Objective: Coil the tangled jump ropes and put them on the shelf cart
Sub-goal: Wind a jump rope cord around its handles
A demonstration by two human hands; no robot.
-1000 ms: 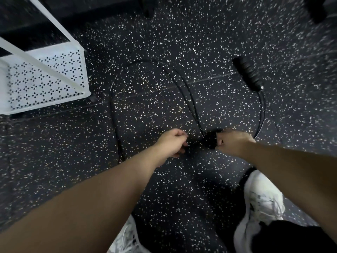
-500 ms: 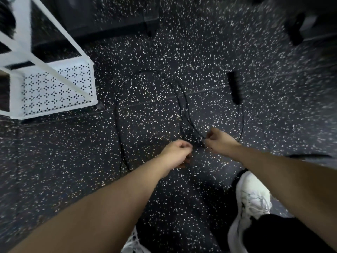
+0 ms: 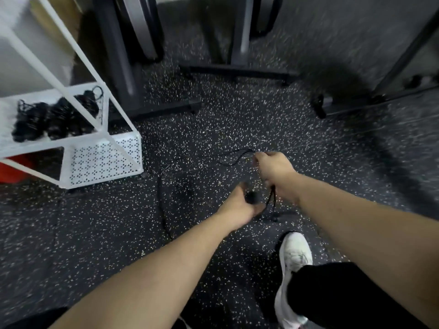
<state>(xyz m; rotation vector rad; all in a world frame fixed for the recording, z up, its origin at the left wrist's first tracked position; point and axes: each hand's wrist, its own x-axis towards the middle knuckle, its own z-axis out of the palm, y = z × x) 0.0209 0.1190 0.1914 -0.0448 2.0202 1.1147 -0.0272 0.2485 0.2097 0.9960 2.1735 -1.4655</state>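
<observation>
A thin black jump rope (image 3: 234, 157) is lifted off the speckled floor between my hands. My right hand (image 3: 273, 169) grips the cord, with a loop sticking out to its left and strands hanging below the fist. My left hand (image 3: 240, 206) holds a black handle (image 3: 251, 198) just below and left of the right hand. More of the cord (image 3: 161, 200) trails down over the floor on the left. The white shelf cart (image 3: 99, 160) stands at the left, and several coiled black ropes (image 3: 54, 118) lie on its middle shelf.
Dark legs and bases of gym machines (image 3: 235, 70) stand at the back, another frame (image 3: 356, 103) at the right. My white shoe (image 3: 294, 257) is planted on the floor under my right arm. A red object (image 3: 14, 169) sits behind the cart's lower shelf.
The view has lifted, bringing the cart's shelf and the machines into sight. Both hands have raised the rope off the floor; the wide loops on the floor are drawn in.
</observation>
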